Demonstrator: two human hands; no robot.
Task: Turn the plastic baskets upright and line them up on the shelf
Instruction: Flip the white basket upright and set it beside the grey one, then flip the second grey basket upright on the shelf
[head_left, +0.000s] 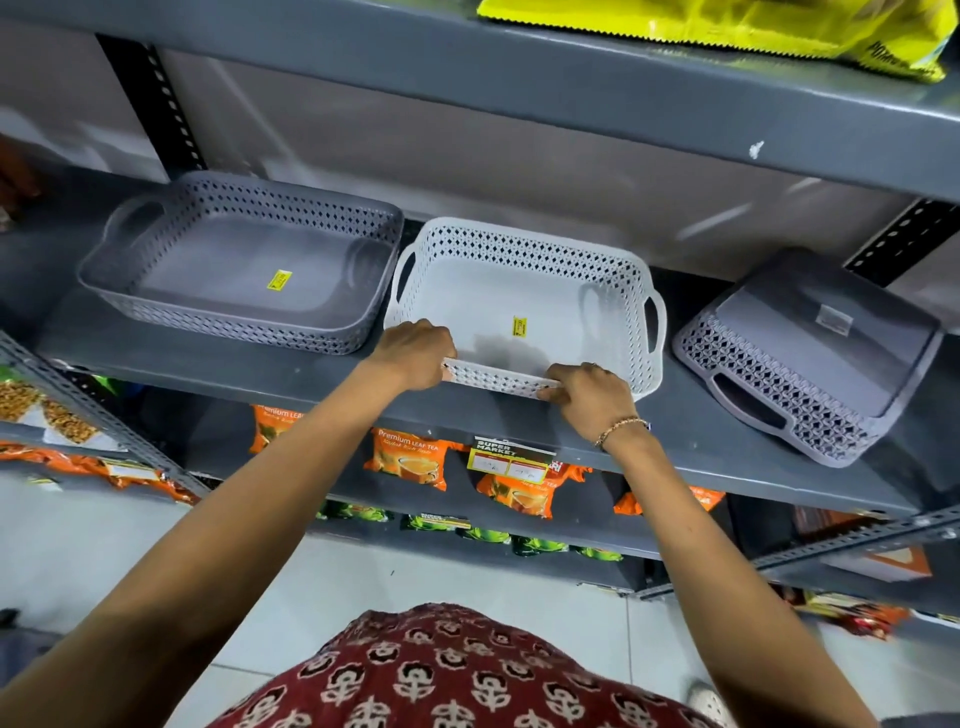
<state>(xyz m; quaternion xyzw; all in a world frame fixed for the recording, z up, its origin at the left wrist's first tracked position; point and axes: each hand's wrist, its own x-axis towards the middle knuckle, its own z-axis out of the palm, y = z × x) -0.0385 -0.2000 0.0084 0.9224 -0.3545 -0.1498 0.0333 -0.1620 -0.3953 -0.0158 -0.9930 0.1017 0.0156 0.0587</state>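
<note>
Three plastic baskets on the grey shelf (218, 364): one grey basket (244, 262) upright at left; one white basket (524, 301) upright in the middle; one grey overturned basket (810, 353) bottom-up at right, apart from the white one. Two hands, left hand (415, 353) and right hand (587, 397), both closed around the white basket's near rim. Two yellow stickers, one inside each upright basket.
</note>
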